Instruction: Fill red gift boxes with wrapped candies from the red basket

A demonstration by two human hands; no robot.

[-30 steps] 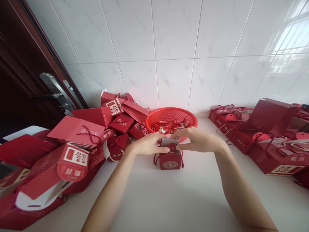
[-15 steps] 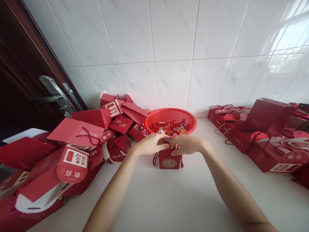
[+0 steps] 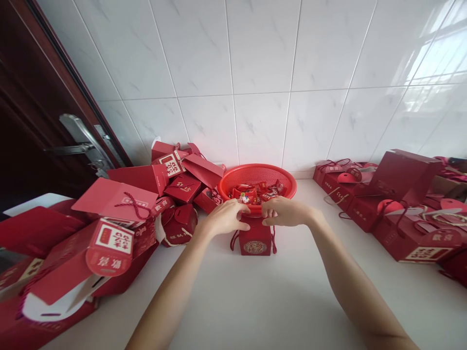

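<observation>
A small red gift box (image 3: 255,243) stands upright on the white surface, with a gold round emblem on its front and dark red cords hanging at both sides. My left hand (image 3: 226,217) grips its upper left edge, the thumb on the near side. At the upper right, my right hand (image 3: 286,212) has its fingers curled and its thumb pressed to the same box. The fingertips of both hands are partly hidden. Just behind them, a red plastic basket (image 3: 260,170) holds red-wrapped candies (image 3: 269,194).
Opened red boxes (image 3: 127,238) lie in a jumbled pile on the left, by a dark door with a metal handle (image 3: 78,146). Along the right stand rows of red boxes (image 3: 368,209) with cord handles. A white tiled wall (image 3: 260,116) closes off the back.
My hands have moved slightly apart above the gift box, and its top panel now shows between them, lying flat. The right fingers have curled in more. The basket stays in place.
</observation>
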